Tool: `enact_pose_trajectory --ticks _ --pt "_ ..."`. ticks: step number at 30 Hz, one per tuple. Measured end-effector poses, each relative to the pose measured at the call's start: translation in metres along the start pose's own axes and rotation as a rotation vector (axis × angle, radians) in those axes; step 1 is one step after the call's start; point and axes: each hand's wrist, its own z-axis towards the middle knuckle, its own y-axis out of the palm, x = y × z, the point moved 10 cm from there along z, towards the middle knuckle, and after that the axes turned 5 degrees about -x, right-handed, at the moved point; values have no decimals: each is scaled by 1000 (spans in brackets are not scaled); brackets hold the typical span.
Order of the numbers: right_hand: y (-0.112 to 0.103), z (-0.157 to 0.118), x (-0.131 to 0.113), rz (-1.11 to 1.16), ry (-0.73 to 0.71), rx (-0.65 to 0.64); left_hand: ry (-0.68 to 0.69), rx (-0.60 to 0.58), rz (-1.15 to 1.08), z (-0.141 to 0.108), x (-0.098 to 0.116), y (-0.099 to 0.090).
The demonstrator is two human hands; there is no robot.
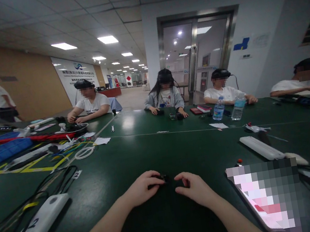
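Note:
My left hand [146, 188] is over the middle of the green table, its thumb and fingers closed about a small black object [164, 178]. That object has a slight metallic glint, but its kind is too small and dark to make out. Just to the right is my right hand [196, 189], fingers curved and thumb held apart from them. Nothing shows clearly between those fingers, and a narrow gap separates them from the black object.
A white power strip [33, 231] with black cables lies left, another white strip [263, 147] right. A propped, pixelated screen [264, 200] stands near my right forearm. Water bottles [218, 109], a blue tray [4, 151] and several seated people are farther off.

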Motion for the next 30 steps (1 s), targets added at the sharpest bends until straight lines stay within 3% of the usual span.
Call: enact_pose_trajectory --ticks 6,10,13,15,19,30 --pt "-11 4 16 51 32 25 -342 224 162 -31 -86 -58" --pt "-18 5 22 43 38 85 -790 367 306 -82 -144 -97" --pt "-28 5 28 15 77 157 -1104 496 305 -127 -168 -115" --pt "-34 4 33 2 106 198 -1225 583 280 -149 -174 -121" --pt "-38 4 37 6 127 208 -1285 661 250 -162 -178 -122" --pt "-28 6 37 -47 110 136 -1288 690 230 -162 -180 -122"
